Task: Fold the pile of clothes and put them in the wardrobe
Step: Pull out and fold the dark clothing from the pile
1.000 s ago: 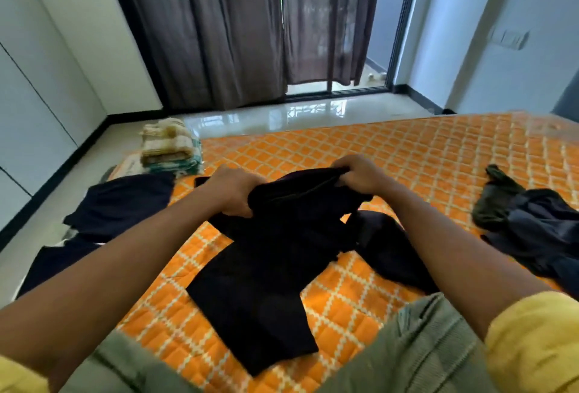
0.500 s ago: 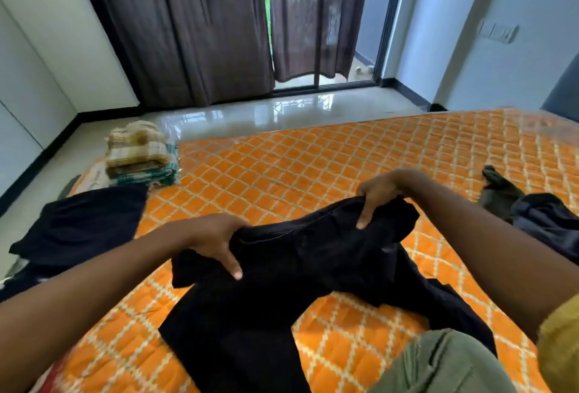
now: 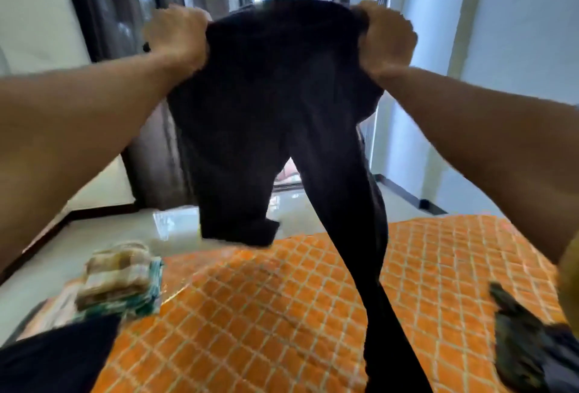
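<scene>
Height is the change: the black trousers (image 3: 266,104), which lay bunched on the orange quilted bed (image 3: 266,314) a moment ago, are now lifted clear of it and held up in front of the curtains (image 3: 125,16) at 12 o'clock. The left hand (image 3: 178,35) grips one end of the waistband and the right hand (image 3: 387,38) grips the other. Both sets of fingers are curled tight and clamped on the cloth, though motion blur softens the detail. The hands are spread apart, so the waistband is stretched between them and the garment hangs open. One leg ends in mid-air toward 7 o'clock of the waistband. The other trails down past the bed's edge toward 5 o'clock, and its hem is out of view.

This looks like a shake-out that straightens the trousers so the legs can be matched and folded, so the fold itself is not yet begun. A folded stack of checked cloths (image 3: 119,280) sits on the bed's corner at 8 o'clock, with a dark garment (image 3: 53,358) just beside it at 7 o'clock. A crumpled heap of dark clothes (image 3: 529,348) waits unfolded at 4 o'clock, so much of the pile seems left to do. No wardrobe can be made out.
</scene>
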